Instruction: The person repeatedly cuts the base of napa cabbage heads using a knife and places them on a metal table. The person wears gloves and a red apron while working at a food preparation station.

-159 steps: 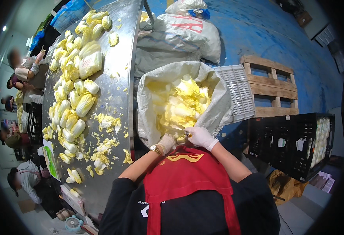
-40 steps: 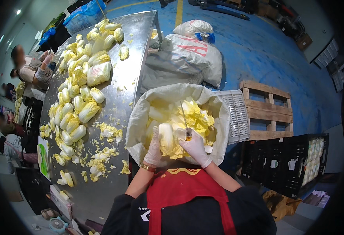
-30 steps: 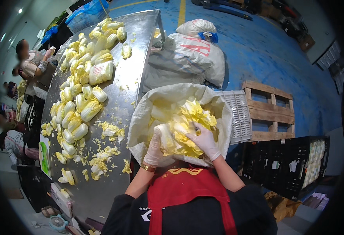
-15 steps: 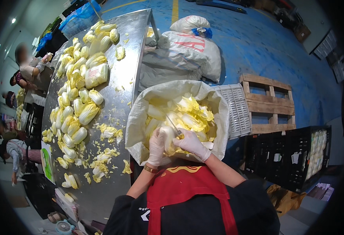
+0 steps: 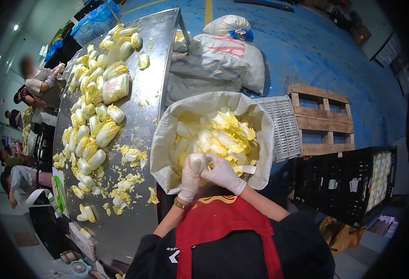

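In the middle of the head view, both my gloved hands work over the near side of an open white woven sack [image 5: 163, 151]. My left hand [image 5: 189, 182] is closed around a small pale napa cabbage [image 5: 197, 160], its white base turned up. My right hand [image 5: 225, 174] grips a knife [image 5: 194, 139] close against the cabbage's right side. The thin blade points up and to the left across the sack; the fingers hide the handle. Loose yellow leaves and cabbage pieces [image 5: 228, 123] fill the sack below.
Left of the sack stands a steel table [image 5: 144, 104] with piled napa cabbages [image 5: 107, 134] and leaf scraps. Stuffed sacks [image 5: 227, 58] lie beyond; a grey plastic crate [image 5: 281, 125], wooden pallet [image 5: 323, 118] and black crates [image 5: 328, 183] stand right. Other people [image 5: 39, 88] work far left.
The cabbage has been turned so its base faces up, and the left hand has shifted slightly with it. The right hand has dropped a little, with the blade now steeper.
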`<state>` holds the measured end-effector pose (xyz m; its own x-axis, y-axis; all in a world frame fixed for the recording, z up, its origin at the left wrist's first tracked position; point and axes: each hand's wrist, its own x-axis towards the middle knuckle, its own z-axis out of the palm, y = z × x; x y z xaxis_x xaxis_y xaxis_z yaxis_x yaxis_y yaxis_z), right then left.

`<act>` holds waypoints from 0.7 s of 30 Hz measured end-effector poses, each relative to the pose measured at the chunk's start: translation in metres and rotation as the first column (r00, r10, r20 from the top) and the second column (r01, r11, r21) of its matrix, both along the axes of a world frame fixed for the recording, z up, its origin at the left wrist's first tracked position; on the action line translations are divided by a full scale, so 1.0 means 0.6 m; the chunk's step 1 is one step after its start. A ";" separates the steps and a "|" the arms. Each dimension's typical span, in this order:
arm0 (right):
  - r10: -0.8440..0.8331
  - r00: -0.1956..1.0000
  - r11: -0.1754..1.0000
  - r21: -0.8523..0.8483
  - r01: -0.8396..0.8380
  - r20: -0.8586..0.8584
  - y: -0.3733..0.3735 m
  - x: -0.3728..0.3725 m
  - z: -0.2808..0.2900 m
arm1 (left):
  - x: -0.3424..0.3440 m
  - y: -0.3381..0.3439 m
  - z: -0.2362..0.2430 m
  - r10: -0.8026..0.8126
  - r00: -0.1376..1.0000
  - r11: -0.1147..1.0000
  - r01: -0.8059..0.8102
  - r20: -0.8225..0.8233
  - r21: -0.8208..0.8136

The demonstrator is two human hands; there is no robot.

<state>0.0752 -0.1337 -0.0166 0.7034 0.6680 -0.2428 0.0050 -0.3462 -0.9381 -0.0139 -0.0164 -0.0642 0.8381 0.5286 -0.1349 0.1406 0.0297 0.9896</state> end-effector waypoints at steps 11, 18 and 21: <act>-0.041 0.994 0.998 0.044 0.036 0.106 0.004 -0.026 -0.005 | -0.018 0.005 0.023 -0.063 0.998 0.993 0.066 0.024 -0.101; -0.032 0.992 0.995 0.095 0.021 0.121 0.010 -0.038 -0.007 | -0.031 0.006 0.039 -0.073 0.997 0.991 0.076 0.035 -0.114; -0.028 0.990 0.995 0.095 0.014 0.141 0.011 -0.040 -0.007 | -0.034 0.009 0.038 -0.074 0.996 0.993 0.077 0.041 -0.086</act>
